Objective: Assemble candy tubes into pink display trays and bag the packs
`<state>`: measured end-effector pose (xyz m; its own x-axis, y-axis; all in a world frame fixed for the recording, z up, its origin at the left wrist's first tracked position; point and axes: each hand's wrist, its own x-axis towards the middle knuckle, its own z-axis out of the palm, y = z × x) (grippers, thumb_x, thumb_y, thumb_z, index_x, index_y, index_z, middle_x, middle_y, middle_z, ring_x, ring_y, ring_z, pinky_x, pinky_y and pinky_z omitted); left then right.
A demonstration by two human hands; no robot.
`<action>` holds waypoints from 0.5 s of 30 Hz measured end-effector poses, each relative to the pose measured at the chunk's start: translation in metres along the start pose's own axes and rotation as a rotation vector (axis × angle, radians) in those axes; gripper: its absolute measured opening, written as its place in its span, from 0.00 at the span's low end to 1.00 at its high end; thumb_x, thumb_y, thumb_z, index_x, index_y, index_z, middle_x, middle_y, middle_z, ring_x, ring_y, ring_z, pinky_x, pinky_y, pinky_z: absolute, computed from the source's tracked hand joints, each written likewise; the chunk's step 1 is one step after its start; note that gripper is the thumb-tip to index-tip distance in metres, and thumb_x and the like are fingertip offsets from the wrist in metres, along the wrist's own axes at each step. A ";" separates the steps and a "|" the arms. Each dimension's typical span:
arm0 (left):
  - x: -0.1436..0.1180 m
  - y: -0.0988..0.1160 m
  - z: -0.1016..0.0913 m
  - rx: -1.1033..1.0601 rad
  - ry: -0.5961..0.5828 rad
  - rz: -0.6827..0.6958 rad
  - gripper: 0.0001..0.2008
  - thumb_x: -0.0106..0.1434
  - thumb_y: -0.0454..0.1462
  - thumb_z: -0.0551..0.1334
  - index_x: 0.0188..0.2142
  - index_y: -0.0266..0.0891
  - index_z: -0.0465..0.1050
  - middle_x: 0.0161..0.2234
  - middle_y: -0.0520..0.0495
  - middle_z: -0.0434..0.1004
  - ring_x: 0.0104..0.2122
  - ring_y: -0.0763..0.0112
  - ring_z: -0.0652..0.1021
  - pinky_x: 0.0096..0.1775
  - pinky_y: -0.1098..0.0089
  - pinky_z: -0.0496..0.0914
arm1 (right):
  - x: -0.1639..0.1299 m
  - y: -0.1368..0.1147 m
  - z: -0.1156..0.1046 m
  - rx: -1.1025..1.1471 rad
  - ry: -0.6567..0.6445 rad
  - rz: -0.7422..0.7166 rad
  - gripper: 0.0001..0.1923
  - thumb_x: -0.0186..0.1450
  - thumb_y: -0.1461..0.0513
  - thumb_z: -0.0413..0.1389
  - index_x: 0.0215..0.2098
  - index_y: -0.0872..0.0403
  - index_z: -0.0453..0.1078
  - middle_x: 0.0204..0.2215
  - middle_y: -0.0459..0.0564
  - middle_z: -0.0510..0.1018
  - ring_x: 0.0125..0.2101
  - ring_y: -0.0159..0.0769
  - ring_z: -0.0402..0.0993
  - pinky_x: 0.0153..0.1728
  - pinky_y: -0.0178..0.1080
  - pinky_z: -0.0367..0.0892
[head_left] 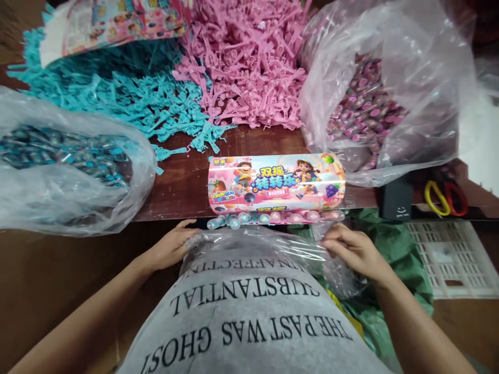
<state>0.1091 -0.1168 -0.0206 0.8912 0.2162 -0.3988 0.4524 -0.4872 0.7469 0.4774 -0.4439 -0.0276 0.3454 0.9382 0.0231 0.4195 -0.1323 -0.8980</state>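
Observation:
A clear plastic bag (265,240) stretches across my lap between both hands, just below the table's edge. My left hand (175,246) is closed on its bunched left side. With thumb and fingers pressed together, my right hand (351,249) pinches the right side, and loose film hangs below it. Directly in front lies a curved, glossy printed package (276,182) with cartoon children and fruit. Along its near edge sits a row of small tubes (275,218) with clear rounded ends, bluish at left and pinkish at right.
Blue plastic pieces (144,98) and pink plastic pieces (249,67) are heaped behind. Printed sheets (120,26) lie on the blue heap. Filled clear bags flank the table (179,176). Yellow-and-red-handled scissors (446,198) and a black box (396,200) lie right, above a white crate (460,259).

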 end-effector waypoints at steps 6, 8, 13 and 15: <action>0.020 -0.016 0.020 0.501 -0.021 0.164 0.19 0.73 0.32 0.51 0.55 0.42 0.77 0.53 0.40 0.85 0.54 0.52 0.81 0.58 0.52 0.64 | 0.005 0.040 -0.011 -0.724 -0.210 -0.345 0.08 0.77 0.63 0.56 0.46 0.50 0.79 0.41 0.47 0.88 0.40 0.39 0.86 0.72 0.62 0.54; 0.026 -0.018 0.028 0.590 0.031 0.172 0.20 0.73 0.30 0.50 0.55 0.43 0.77 0.51 0.40 0.86 0.55 0.51 0.81 0.57 0.51 0.64 | 0.009 0.045 -0.010 -0.853 -0.214 -0.354 0.12 0.78 0.66 0.53 0.44 0.51 0.80 0.41 0.48 0.88 0.40 0.39 0.85 0.74 0.65 0.48; 0.026 -0.016 0.044 0.660 0.081 0.079 0.19 0.70 0.30 0.52 0.54 0.42 0.77 0.45 0.37 0.87 0.50 0.50 0.83 0.59 0.47 0.64 | 0.023 0.049 -0.016 -0.920 -0.193 -0.380 0.12 0.77 0.66 0.54 0.43 0.52 0.81 0.39 0.49 0.88 0.42 0.41 0.85 0.72 0.61 0.57; 0.028 -0.014 0.049 0.620 0.073 0.007 0.18 0.67 0.31 0.55 0.52 0.41 0.77 0.42 0.38 0.87 0.44 0.49 0.84 0.58 0.45 0.65 | 0.028 0.048 -0.023 -0.863 -0.149 -0.393 0.11 0.78 0.62 0.54 0.45 0.52 0.80 0.39 0.50 0.88 0.41 0.41 0.85 0.67 0.55 0.64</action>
<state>0.1257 -0.1459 -0.0682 0.9040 0.2579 -0.3411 0.3629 -0.8845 0.2930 0.5266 -0.4318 -0.0597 -0.0367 0.9889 0.1439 0.9769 0.0658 -0.2035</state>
